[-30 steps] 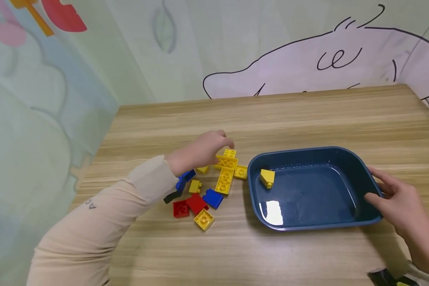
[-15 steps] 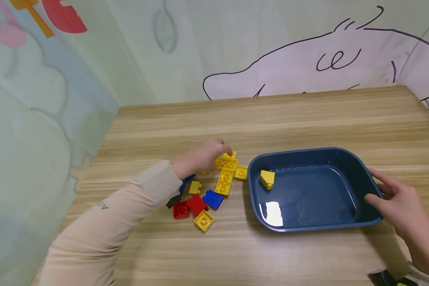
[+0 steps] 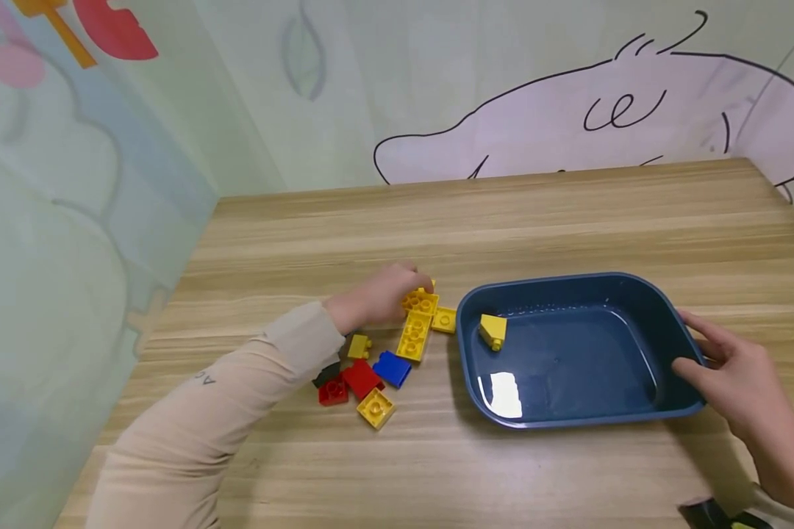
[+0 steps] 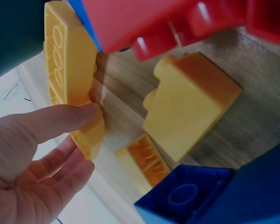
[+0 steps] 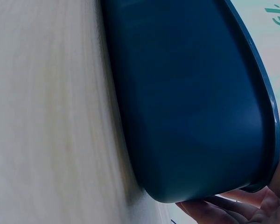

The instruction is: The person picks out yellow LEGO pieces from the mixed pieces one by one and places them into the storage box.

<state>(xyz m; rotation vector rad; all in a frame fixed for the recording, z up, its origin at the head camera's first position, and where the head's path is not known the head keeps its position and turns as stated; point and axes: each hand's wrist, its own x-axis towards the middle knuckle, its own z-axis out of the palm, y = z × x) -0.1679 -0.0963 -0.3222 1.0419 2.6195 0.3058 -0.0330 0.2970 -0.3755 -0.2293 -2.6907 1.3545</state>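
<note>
At the far end of the yellow building bricks, my left hand (image 3: 384, 292) pinches a yellow brick (image 4: 89, 140). The thumb lies on its near side and the fingertips curl against the other side in the left wrist view. A long yellow brick (image 4: 70, 56) adjoins it; from above, these yellow pieces form a cross-like cluster (image 3: 414, 336). My right hand (image 3: 734, 375) grips the right end of a dark blue plastic tub (image 3: 576, 424), thumb over the rim and fingers outside. One sloped yellow brick (image 3: 492, 331) lies inside the tub near its left wall.
Left of the tub lie red bricks (image 3: 362, 378), a blue brick (image 3: 392, 369), a square yellow brick (image 3: 376, 408) and a small studded yellow brick (image 3: 359, 347). A dark piece (image 3: 327, 375) shows beside the left sleeve (image 3: 238, 411). The wooden table (image 3: 536, 485) meets a painted wall (image 3: 344, 88) behind.
My left hand has come down and slightly toward me onto the far yellow brick, its fingers closing around it. The right hand keeps its grip on the tub.
</note>
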